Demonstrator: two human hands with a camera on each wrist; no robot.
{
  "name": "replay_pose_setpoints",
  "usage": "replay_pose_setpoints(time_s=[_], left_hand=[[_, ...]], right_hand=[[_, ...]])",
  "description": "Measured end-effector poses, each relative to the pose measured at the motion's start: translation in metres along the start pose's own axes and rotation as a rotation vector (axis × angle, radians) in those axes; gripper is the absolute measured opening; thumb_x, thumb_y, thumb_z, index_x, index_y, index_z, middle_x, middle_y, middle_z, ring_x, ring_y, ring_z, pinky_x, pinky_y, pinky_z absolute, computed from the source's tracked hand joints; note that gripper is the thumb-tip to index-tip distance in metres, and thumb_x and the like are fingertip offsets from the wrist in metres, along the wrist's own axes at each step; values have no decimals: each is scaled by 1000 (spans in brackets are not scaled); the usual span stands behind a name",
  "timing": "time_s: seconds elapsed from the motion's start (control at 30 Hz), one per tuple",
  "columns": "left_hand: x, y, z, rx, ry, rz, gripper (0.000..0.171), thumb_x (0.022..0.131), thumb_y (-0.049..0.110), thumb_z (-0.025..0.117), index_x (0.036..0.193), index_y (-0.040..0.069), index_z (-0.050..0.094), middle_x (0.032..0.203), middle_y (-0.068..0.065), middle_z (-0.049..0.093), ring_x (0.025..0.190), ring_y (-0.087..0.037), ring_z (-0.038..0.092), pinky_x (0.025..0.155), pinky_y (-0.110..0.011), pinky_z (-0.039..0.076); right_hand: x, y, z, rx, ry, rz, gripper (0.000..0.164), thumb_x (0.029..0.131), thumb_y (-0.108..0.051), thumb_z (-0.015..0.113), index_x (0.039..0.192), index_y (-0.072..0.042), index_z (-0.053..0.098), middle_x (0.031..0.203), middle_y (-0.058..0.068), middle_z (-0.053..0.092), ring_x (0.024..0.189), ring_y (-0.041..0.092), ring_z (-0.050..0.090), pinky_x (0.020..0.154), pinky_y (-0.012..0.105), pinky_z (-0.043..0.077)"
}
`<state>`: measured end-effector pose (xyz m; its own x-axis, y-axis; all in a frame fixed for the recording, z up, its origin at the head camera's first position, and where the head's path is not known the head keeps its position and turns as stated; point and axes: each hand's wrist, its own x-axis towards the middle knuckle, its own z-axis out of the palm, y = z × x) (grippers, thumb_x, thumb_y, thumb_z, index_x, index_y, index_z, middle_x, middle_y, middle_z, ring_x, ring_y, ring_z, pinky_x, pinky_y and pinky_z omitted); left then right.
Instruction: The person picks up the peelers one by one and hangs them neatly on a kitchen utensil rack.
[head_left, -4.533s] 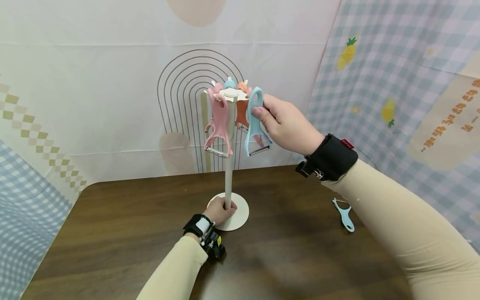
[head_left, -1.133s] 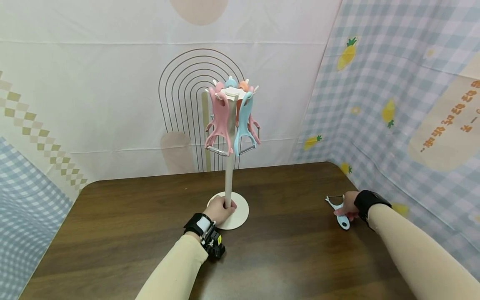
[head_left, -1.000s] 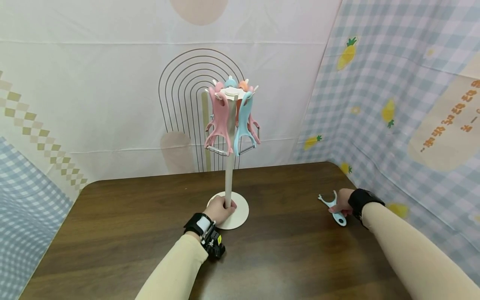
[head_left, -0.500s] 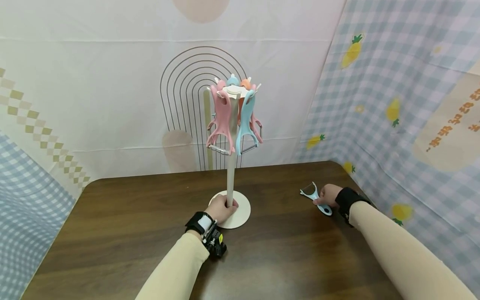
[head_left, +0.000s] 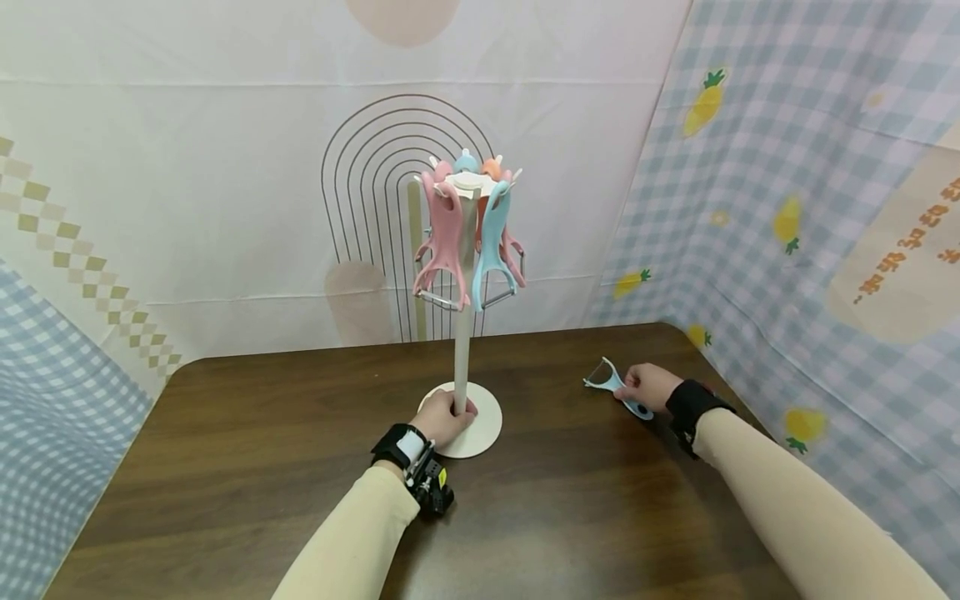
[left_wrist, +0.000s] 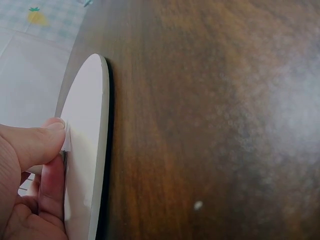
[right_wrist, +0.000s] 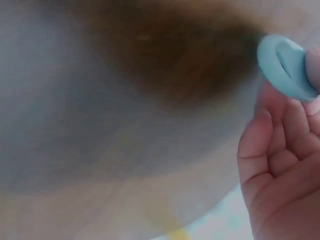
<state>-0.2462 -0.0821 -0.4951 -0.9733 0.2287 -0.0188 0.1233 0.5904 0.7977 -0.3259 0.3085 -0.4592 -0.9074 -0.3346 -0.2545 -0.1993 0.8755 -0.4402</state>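
Observation:
My left hand grips the foot of the white stand's post, just above its round base; the left wrist view shows thumb and fingers closed about it. Pink peelers, a light blue peeler and an orange one hang from hooks at the stand's top. Over at the right, my right hand pinches another light blue peeler by its handle, the blade end pointing left. In the right wrist view the handle's holed end sticks out from the fingers.
A dark wooden table lies under the stand. A white cloth hangs behind it, and a blue checked cloth with pineapple prints borders the right side.
The right hand let go of the light blue peeler now hanging at the stand, reached right, took the other light blue peeler off the table and moved it leftward. The left hand stayed on the post.

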Motion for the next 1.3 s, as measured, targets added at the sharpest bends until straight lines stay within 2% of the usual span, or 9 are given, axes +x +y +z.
replay_pose_setpoints(time_s=[0.17, 0.23, 0.37, 0.53, 0.7, 0.83, 1.03, 1.13, 1.3], left_hand=[[1, 0, 0, 7, -1, 2, 5, 91, 7, 64, 89, 5, 69, 79, -4, 64, 74, -16, 56, 74, -34, 47], [1, 0, 0, 8, -3, 0, 5, 91, 7, 64, 89, 5, 69, 79, -4, 64, 74, -16, 56, 74, -34, 47], [0, 2, -1, 6, -7, -8, 5, 91, 7, 64, 89, 5, 69, 79, -4, 64, 74, -16, 56, 74, -34, 47], [-1, 3, -1, 8, -2, -7, 5, 91, 7, 64, 88, 5, 69, 79, -4, 64, 74, -16, 56, 74, -34, 47], [-1, 1, 0, 23, 2, 6, 5, 91, 8, 64, 88, 6, 68, 78, -3, 63, 73, -15, 56, 73, -33, 46], [-1, 0, 1, 22, 5, 20, 5, 91, 7, 64, 88, 5, 68, 77, -3, 63, 72, -15, 55, 72, -33, 47], [-1, -1, 1, 15, 0, 22, 6, 92, 7, 64, 89, 5, 68, 78, -3, 64, 73, -15, 56, 72, -33, 47], [-1, 0, 1, 11, 0, 16, 6, 92, 7, 64, 89, 5, 68, 78, -3, 64, 73, -15, 56, 72, -33, 47], [-2, 2, 1, 9, -6, 6, 6, 91, 7, 64, 89, 4, 68, 77, -3, 63, 73, -15, 56, 71, -33, 47]], right_hand=[[2, -20, -12, 56, 86, -74, 24, 96, -23, 62, 84, -5, 51, 73, 4, 55, 63, 18, 48, 58, 33, 40], [2, -26, -17, 94, 116, -114, 22, 97, -23, 61, 88, -5, 52, 78, 4, 59, 67, 18, 54, 61, 33, 45], [-5, -45, -30, 133, 148, -174, 17, 98, -22, 59, 94, -6, 54, 83, 9, 62, 72, 21, 60, 63, 35, 48], [-18, -70, -49, 128, 198, -250, 13, 99, -21, 58, 97, -8, 57, 84, 9, 64, 73, 26, 62, 62, 37, 49], [-31, -90, -65, 117, 284, -313, 12, 98, -21, 59, 99, -8, 60, 81, 2, 65, 72, 23, 63, 62, 34, 50], [-40, -104, -77, 101, 399, -356, 12, 95, -23, 64, 95, -11, 66, 76, 2, 64, 68, 21, 62, 58, 30, 46], [-56, -127, -93, 92, 518, -395, 11, 89, -29, 71, 91, -18, 71, 72, 2, 65, 63, 16, 59, 57, 25, 44], [-66, -141, -102, 88, 549, -412, 12, 87, -30, 73, 89, -18, 72, 70, 1, 62, 58, 16, 52, 54, 25, 41], [-74, -155, -112, 141, 537, -428, 13, 87, -27, 73, 94, -16, 72, 70, 2, 59, 49, 13, 39, 48, 26, 35]])
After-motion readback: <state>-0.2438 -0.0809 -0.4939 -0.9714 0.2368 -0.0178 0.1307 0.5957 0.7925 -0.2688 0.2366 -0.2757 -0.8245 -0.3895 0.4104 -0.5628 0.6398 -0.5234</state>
